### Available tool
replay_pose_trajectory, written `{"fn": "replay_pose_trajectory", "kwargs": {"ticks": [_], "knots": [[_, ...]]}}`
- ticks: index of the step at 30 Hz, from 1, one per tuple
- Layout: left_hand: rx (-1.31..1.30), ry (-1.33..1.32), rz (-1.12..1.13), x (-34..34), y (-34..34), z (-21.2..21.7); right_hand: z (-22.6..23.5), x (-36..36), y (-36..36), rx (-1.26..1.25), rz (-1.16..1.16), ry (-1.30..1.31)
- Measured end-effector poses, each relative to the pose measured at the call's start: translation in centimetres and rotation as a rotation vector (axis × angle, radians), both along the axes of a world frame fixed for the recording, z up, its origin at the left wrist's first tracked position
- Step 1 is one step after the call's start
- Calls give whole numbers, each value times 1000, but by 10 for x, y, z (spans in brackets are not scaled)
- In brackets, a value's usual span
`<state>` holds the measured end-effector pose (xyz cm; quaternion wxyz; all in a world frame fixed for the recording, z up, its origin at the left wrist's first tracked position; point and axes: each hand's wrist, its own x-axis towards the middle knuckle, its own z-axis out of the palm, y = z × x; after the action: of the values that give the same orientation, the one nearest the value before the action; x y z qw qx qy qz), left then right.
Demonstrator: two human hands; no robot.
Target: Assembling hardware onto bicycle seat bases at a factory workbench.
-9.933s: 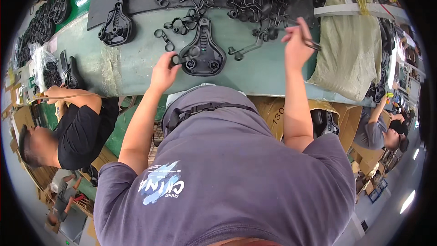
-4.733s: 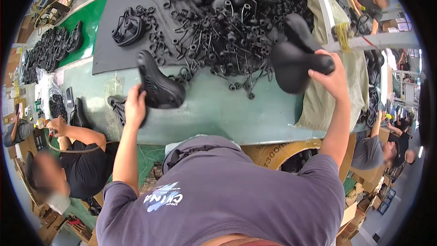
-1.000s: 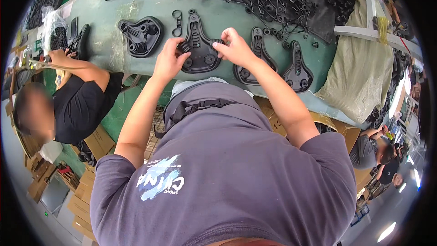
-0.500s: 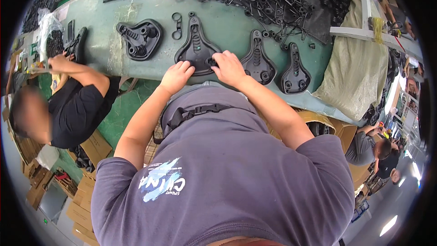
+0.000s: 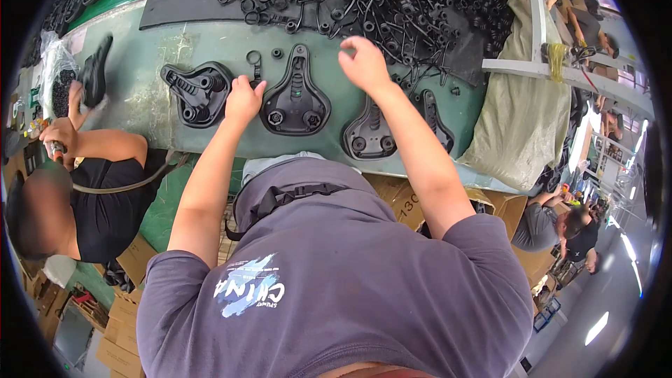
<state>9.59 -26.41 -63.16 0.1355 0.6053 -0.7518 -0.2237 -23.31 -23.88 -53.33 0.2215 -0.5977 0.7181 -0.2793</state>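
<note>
Upside-down on the bench lies a black bicycle saddle (image 5: 296, 101), its nose pointing away and round black parts at both rear corners. Left of it, my left hand (image 5: 244, 100) has its thumb and fingers closed about the near end of a black double-ring part (image 5: 254, 57). My right hand (image 5: 365, 65) is raised beyond the saddle, beside the heap of small black parts (image 5: 399, 7); its fingers are bent and apart, and nothing shows in them. A small black ring (image 5: 277, 53) lies by the saddle's nose.
Another saddle (image 5: 198, 93) lies to the left, and two more, a nearer saddle (image 5: 369, 133) and a farther saddle (image 5: 435, 120), lie partly under my right forearm. A metal frame (image 5: 553, 68) and draped sacking (image 5: 514, 108) border the right. At left, a co-worker (image 5: 105, 189) handles a saddle.
Both hands have left the middle saddle's rear end. My left hand has moved left to the double-ring part, my right hand forward toward the heap. The view has shifted.
</note>
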Motion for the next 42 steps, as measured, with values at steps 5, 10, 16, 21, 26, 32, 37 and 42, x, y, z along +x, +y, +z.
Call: {"fn": "replay_pose_trajectory", "kwargs": {"ticks": [5,10,16,21,26,32,37,42], "knots": [[150,-49,15,-3,-17,-29,7,-33,-94,-27,-130,20],[210,-139,-14,5,-3,-3,0,-50,-171,370,-537,81],[177,-147,-155,4,16,9,-42,-133,-178,210,-547,-255],[223,32,-12,48,56,0,33,-103,-169,23,-545,-894],[715,954,567,74,71,-40,131,-135,-134,-194,-368,-1065],[353,267,343,72,57,-23,110,-164,-58,-59,-333,-630],[-90,-168,-44,61,21,10,117,-160,-43,-81,-332,-669],[68,-577,-721,58,-2,26,155,-129,-40,-278,-214,-922]]}}
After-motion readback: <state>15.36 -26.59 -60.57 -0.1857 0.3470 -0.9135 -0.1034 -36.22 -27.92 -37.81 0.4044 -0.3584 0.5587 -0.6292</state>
